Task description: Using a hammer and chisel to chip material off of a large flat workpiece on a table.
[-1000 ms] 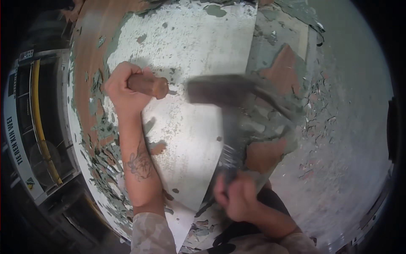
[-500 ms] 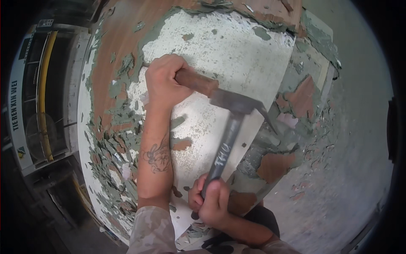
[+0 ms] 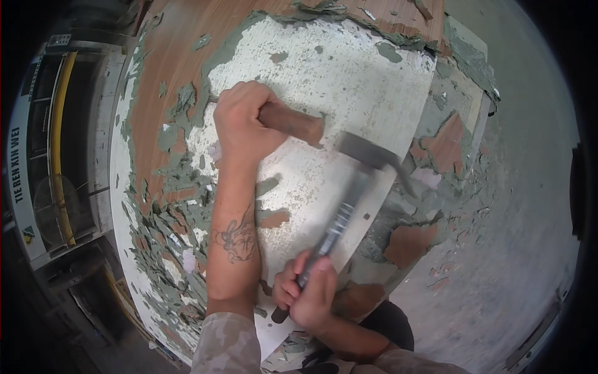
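Note:
My left hand [image 3: 244, 118] is closed around the wooden handle of a chisel [image 3: 293, 123], its butt end facing right. A sliver of metal shows past my knuckles at the edge of the green-and-brown coating; the rest of the blade is hidden. Lower down, my right hand [image 3: 311, 290] grips the dark shaft of a claw hammer [image 3: 333, 230]. The hammer's head, blurred by motion, hangs a short way right of the chisel's butt, not touching it. Under both tools lies a broad panel [image 3: 324, 75] with a bared, speckled white surface.
Wood-grain coating [image 3: 168, 37] with green backing still covers the panel's far and left parts. Loose green flakes [image 3: 168, 243] heap along the left side. Larger brown pieces [image 3: 411, 243] lie at the right. A machine with a yellow bar [image 3: 59, 137] stands left; grey floor [image 3: 498, 268] stretches right.
The hammer's head was at the chisel's butt and has swung back to the right, leaving a gap. My left hand and the chisel have stayed almost in place.

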{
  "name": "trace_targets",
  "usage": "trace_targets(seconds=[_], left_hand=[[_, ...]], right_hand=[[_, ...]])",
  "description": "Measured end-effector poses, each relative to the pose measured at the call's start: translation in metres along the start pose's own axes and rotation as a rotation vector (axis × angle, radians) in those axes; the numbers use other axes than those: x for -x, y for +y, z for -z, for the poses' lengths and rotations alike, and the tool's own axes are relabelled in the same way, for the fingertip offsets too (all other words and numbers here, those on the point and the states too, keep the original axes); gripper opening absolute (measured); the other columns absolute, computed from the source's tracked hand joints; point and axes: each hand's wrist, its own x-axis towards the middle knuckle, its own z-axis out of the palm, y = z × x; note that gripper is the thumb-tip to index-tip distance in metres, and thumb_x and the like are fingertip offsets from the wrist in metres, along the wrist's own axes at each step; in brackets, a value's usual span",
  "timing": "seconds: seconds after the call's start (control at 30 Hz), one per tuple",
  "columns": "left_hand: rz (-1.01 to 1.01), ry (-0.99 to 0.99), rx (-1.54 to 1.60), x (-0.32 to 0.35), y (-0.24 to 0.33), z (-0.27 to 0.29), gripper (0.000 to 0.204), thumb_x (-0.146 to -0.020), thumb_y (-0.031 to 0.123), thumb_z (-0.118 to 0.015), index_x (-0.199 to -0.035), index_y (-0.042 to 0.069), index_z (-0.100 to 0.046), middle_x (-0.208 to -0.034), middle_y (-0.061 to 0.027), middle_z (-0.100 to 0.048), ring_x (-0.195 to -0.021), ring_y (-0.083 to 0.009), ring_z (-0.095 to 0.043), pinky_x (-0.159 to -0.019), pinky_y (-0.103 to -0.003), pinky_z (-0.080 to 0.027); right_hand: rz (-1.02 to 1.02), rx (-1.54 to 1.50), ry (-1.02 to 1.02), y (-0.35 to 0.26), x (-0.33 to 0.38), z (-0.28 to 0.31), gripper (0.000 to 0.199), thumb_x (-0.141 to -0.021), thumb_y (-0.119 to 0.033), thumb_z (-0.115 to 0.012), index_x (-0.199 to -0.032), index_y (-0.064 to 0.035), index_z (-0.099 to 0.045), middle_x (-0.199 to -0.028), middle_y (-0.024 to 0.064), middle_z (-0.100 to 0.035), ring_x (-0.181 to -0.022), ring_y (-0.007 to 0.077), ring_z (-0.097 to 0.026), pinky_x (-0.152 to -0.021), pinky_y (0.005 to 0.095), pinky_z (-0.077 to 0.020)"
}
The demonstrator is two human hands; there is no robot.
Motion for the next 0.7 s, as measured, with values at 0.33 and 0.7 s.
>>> trace_targets(seconds=[0.33,0.7], left_hand=[[0.004,-0.007,-0.100,-0.004,-0.003,-0.002,0.024,-0.053,0.004,-0.074,-0.070,0.012,-0.058,-0.071,-0.0011,-0.060,-0.074,-0.0258,-0.057,-0.075,-0.039,-0.039],[0.045,-0.013,-0.106,0.003,-0.006,-0.001,0.025,-0.053,0.004,-0.074,-0.072,0.012,-0.060,-0.072,-0.0015,-0.060,-0.076,-0.0271,-0.058,-0.073,-0.040,-0.039]], right_hand=[[0.354,-0.064,0.075,0.020,-0.011,-0.011,0.048,-0.109,-0.058,-0.037,-0.100,-0.0106,-0.039,-0.062,0.0029,-0.036,-0.046,0.0131,-0.035,-0.041,0.0307,-0.0323],[0.116,0.223,-0.027,0.006,-0.011,0.000,0.053,-0.106,-0.066,-0.038,-0.098,-0.0127,-0.039,-0.062,0.0029,-0.037,-0.046,0.0126,-0.037,-0.040,0.0293,-0.0323]])
